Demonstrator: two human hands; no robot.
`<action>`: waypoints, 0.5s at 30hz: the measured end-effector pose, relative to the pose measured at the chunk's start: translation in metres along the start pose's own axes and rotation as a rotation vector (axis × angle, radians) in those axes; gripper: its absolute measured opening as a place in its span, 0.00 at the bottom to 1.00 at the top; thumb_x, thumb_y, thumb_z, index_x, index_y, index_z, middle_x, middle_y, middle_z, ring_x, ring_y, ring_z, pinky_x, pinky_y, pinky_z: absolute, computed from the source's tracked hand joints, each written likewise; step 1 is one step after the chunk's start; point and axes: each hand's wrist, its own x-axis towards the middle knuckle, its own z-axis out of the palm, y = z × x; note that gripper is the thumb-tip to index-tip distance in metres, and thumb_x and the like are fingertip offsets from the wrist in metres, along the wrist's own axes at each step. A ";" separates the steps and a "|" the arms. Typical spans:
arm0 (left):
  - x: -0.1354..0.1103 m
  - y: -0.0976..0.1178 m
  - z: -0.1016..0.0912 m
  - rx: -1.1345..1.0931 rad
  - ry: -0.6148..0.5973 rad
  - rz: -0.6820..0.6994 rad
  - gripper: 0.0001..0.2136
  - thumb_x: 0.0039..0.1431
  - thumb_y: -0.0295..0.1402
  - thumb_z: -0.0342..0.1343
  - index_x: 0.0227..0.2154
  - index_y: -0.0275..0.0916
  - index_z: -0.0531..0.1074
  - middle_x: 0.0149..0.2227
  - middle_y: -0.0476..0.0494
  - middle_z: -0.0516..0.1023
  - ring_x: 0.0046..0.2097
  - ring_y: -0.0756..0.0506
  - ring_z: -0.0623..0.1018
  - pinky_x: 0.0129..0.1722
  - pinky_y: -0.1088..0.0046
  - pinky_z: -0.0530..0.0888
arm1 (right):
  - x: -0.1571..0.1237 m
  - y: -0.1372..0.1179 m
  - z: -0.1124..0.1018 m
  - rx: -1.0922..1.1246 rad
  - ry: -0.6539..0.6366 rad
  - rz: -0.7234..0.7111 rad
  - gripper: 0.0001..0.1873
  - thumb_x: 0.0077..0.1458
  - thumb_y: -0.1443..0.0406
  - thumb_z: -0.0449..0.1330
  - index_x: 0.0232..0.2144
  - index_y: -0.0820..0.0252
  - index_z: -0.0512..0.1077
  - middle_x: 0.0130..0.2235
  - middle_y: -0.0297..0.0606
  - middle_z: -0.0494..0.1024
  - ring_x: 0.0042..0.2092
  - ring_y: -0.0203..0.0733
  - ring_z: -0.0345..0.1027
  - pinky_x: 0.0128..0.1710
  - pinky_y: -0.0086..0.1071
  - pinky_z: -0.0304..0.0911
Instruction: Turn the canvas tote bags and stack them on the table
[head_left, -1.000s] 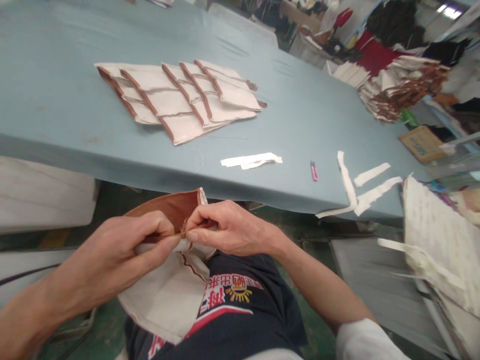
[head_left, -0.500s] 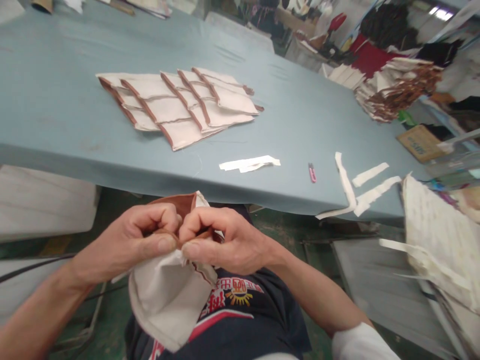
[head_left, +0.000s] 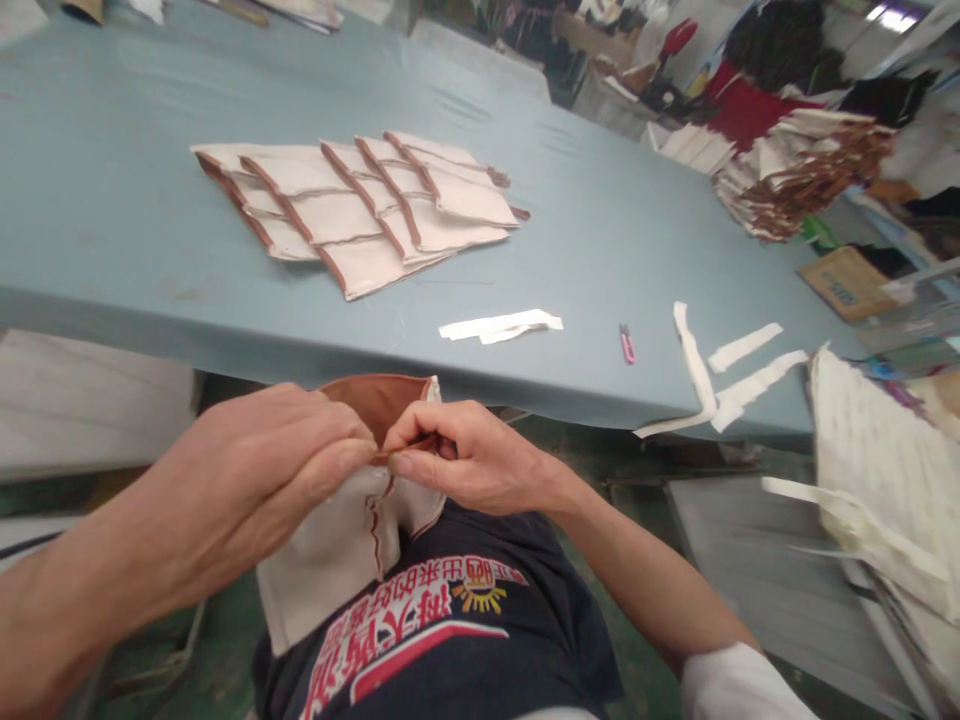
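Both my hands pinch a cream fabric piece [head_left: 337, 560] with a brown lining and brown edge trim, held over my lap below the table edge. My left hand [head_left: 262, 480] is closed on its left part, thumb and fingers pressed on the brown trim. My right hand [head_left: 465, 460] is closed on the same trim right beside it, fingertips nearly touching the left ones. The cream part hangs down over my dark printed shirt [head_left: 450, 640].
On the blue-grey table [head_left: 112, 200] lies a fanned stack of similar cream pieces with brown trim [head_left: 360, 210]. Nearer the edge lie white fabric strips [head_left: 499, 325], a small pink clipper [head_left: 627, 344] and more strips [head_left: 720, 380]. Piles of fabric [head_left: 802, 170] stand at the right.
The fabric piece has been turned and spread between my hands; more of the brown lining shows on top, and the cream part hangs flatter. Both hands kept their pinch.
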 end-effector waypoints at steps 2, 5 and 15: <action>0.005 0.008 0.003 0.126 0.004 0.156 0.25 0.84 0.40 0.42 0.28 0.47 0.75 0.27 0.50 0.80 0.28 0.43 0.78 0.33 0.64 0.70 | -0.002 -0.001 -0.001 -0.066 0.015 -0.018 0.07 0.69 0.63 0.63 0.36 0.57 0.72 0.35 0.32 0.78 0.35 0.36 0.67 0.37 0.30 0.61; 0.004 0.012 0.014 0.150 0.014 0.183 0.21 0.82 0.37 0.45 0.28 0.47 0.71 0.26 0.51 0.75 0.26 0.42 0.75 0.31 0.61 0.67 | -0.007 0.000 -0.004 -0.180 0.043 -0.011 0.08 0.71 0.62 0.64 0.37 0.57 0.73 0.36 0.33 0.80 0.35 0.37 0.68 0.38 0.31 0.62; 0.005 0.017 0.035 0.290 0.066 0.111 0.24 0.84 0.33 0.37 0.29 0.47 0.67 0.24 0.51 0.72 0.25 0.42 0.74 0.29 0.62 0.68 | -0.016 -0.003 -0.001 -0.496 0.142 0.003 0.05 0.72 0.67 0.63 0.39 0.57 0.74 0.42 0.39 0.84 0.43 0.42 0.75 0.45 0.35 0.63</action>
